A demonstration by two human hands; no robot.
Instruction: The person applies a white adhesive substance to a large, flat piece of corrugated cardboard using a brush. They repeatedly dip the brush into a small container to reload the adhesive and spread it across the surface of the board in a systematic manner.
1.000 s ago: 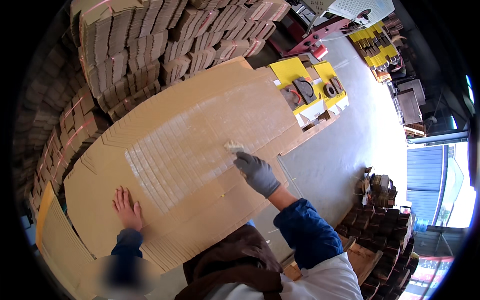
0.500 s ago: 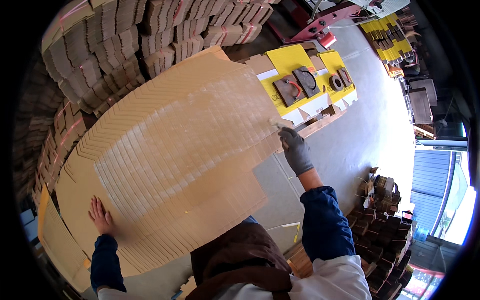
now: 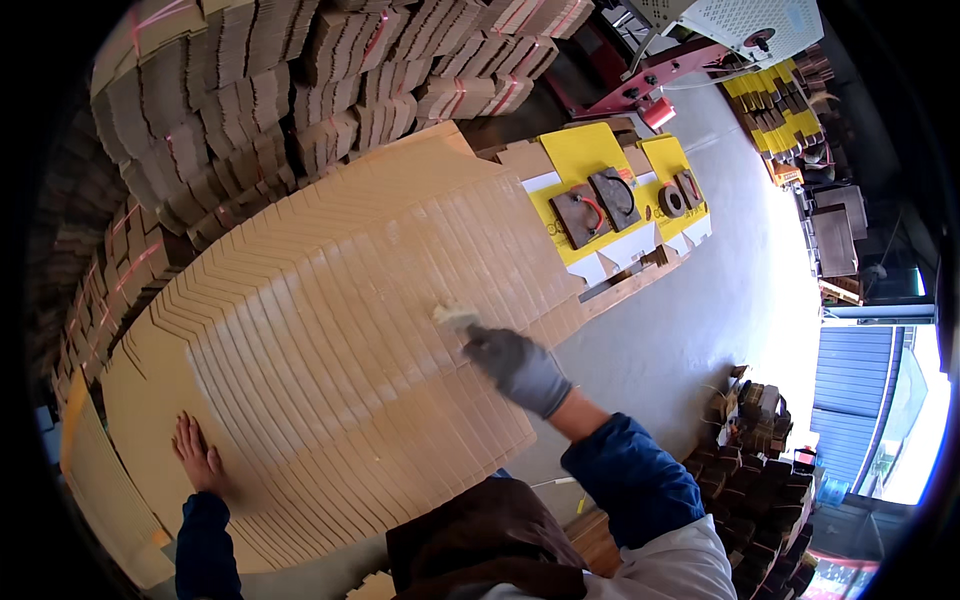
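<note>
While my gloved right hand (image 3: 520,370) closes around a small pale brush (image 3: 456,317), its bristle end lies on the fanned spread of flat cardboard sheets (image 3: 340,340), out toward two o'clock from my body. My fingers are curled fully round the handle, so only the light tip shows past the grey glove. My left hand (image 3: 200,455) is bare and spread open, palm down, pressing on the near edge of the same spread at about nine o'clock; it grips nothing. The sheets overlap one another like shingles and fill the middle of my view, running from seven o'clock up to one o'clock. Beyond them, from ten to twelve o'clock, bundles of folded cartons (image 3: 300,80) stand stacked high. At one o'clock a yellow board (image 3: 585,155) carries dark metal plates with handles, touching the far end of the spread. A grey concrete floor (image 3: 720,320) opens at three o'clock, with a pile of dark blocks (image 3: 750,460) at four o'clock, well apart from the brush.
</note>
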